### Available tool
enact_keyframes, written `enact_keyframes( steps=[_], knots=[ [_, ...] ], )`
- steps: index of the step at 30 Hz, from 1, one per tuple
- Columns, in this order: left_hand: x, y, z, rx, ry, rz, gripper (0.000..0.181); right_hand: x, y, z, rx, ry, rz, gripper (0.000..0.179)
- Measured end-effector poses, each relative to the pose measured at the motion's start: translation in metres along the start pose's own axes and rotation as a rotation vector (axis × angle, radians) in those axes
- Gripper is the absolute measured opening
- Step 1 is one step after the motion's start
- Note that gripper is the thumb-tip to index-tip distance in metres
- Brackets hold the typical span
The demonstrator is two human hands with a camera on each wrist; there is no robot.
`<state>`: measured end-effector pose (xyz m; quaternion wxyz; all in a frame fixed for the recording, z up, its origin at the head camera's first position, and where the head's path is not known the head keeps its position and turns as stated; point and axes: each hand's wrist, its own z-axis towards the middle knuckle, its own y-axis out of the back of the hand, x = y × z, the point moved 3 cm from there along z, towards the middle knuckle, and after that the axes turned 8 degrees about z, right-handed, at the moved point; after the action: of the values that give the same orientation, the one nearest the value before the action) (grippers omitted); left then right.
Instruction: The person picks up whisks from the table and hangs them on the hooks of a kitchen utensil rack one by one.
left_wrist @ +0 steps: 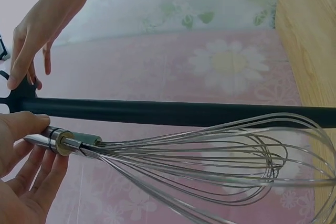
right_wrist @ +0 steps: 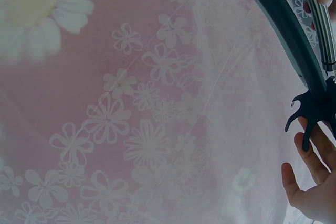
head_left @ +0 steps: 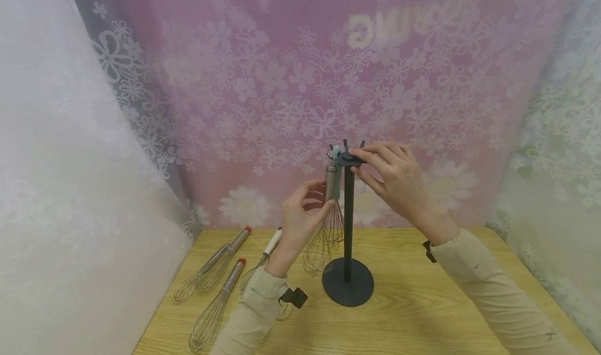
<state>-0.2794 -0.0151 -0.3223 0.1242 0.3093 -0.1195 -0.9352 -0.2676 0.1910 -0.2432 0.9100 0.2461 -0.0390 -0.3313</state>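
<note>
My left hand (head_left: pixel 302 214) grips the metal handle of a whisk (head_left: pixel 331 183), held upright with its wires downward beside the top of a black hook stand (head_left: pixel 348 219). Whether its loop sits on a hook cannot be made out. Behind it, a second whisk with a teal handle (head_left: pixel 337 182) hangs from the stand. My right hand (head_left: pixel 399 178) pinches the stand's hooked top from the right; in the right wrist view its fingertips touch the hooks (right_wrist: pixel 310 111). The left wrist view shows the whisk wires (left_wrist: pixel 210 156) alongside the pole (left_wrist: pixel 157 111).
On the wooden table (head_left: pixel 413 303) at the left lie metal whisks with red ends, one nearer (head_left: pixel 218 303) and one farther back (head_left: pixel 239 240). A white-handled whisk (head_left: pixel 272 242) is partly behind my left arm. Flowered curtains (head_left: pixel 281 110) enclose the table.
</note>
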Motion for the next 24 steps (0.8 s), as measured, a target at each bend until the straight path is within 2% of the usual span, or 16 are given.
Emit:
enact_keyframes(
  steps=[5,14,24],
  knots=[
    [0.001,-0.004,-0.001,0.017,0.014,-0.01,0.044,0.0,0.0,0.001,0.001,-0.001,-0.003,0.043],
    [0.003,-0.009,-0.002,0.007,0.025,-0.002,0.045,0.0,-0.001,0.0,-0.009,0.005,0.005,0.038],
    [0.002,-0.013,-0.002,-0.007,0.022,0.029,0.044,0.0,-0.001,0.001,-0.025,0.013,0.01,0.048]
  ],
)
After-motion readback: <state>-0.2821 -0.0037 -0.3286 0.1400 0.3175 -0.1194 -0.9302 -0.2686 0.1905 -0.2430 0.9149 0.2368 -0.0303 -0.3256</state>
